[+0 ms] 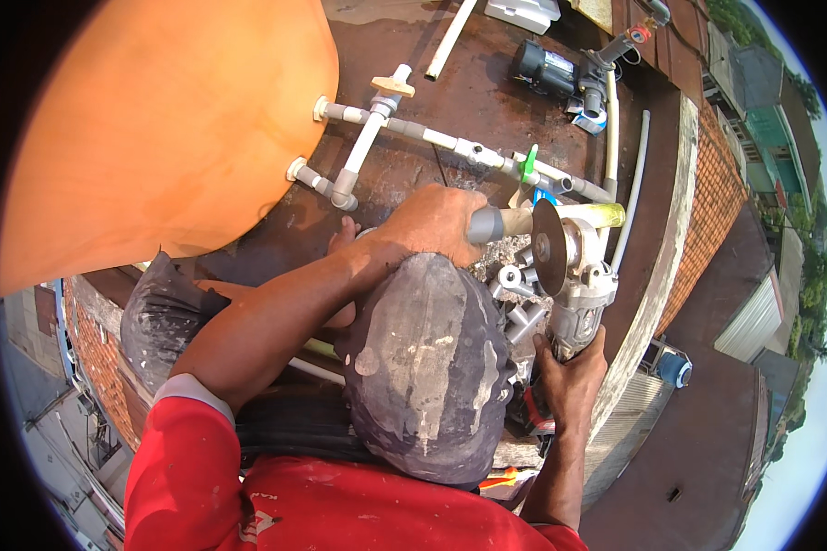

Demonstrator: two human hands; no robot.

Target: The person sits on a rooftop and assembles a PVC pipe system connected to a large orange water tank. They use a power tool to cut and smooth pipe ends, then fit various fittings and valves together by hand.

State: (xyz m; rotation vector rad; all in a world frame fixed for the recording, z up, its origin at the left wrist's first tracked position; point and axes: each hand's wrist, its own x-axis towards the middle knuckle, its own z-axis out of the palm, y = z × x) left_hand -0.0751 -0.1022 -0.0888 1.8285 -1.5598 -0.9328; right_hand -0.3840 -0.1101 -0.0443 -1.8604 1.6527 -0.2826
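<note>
My left hand [427, 220] is closed around a pale plastic pipe [606, 215] near a grey coupling [485, 225] at its left end. My right hand [572, 372] grips the grey body of an angle grinder [583, 296]. Its dark thin disc [547, 246] stands upright across the pipe, and whether it touches the pipe I cannot tell. Just below the disc lie several grey pipe fittings [515, 280] in a loose pile. My bent knee in stained dark trousers [427, 367] rises between my arms.
A big orange tank [165, 119] fills the upper left, joined to pipework with a valve [393, 87]. A green-handled valve [529, 163] sits farther along it. A black pump [551, 69] stands at the back right. A pale ledge [675, 230] edges the rusty roof, with lower roofs beyond.
</note>
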